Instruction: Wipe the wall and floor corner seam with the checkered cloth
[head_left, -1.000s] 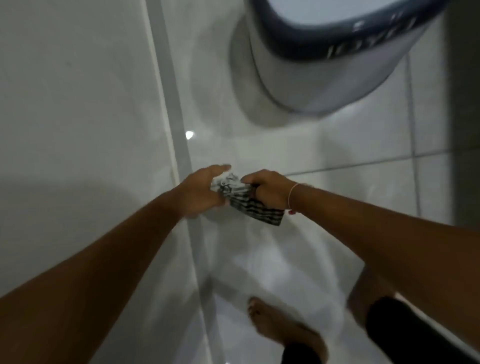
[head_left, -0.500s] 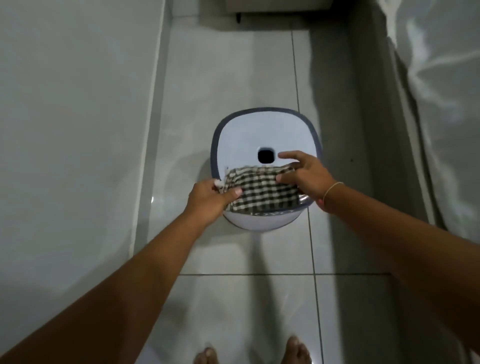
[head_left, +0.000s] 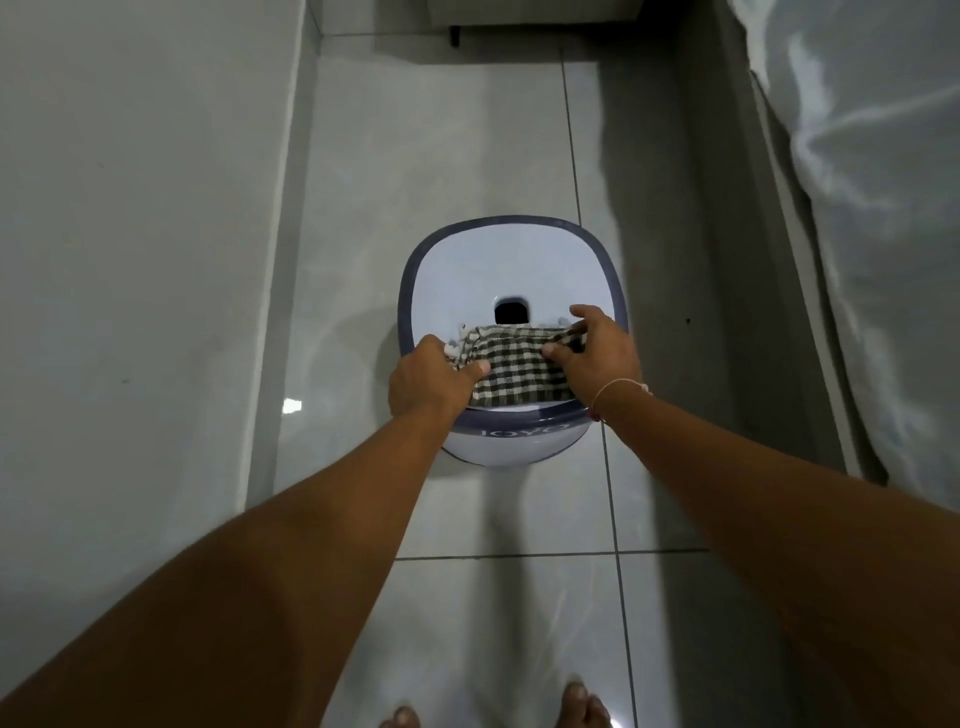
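Head view: checkered cloth (head_left: 519, 375) lies spread on the near half of the plastic stool (head_left: 511, 270), left hand (head_left: 434, 382) pinching its near-left edge, right hand (head_left: 597, 353) gripping its far-right corner.

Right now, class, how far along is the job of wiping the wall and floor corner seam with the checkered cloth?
Done: nothing in this view proves the corner seam was wiped. In hand: the left hand and right hand each pinch an end of the checkered cloth, spread on the stool, away from the seam. Left: unclear; any remaining wiping means carrying the cloth back.
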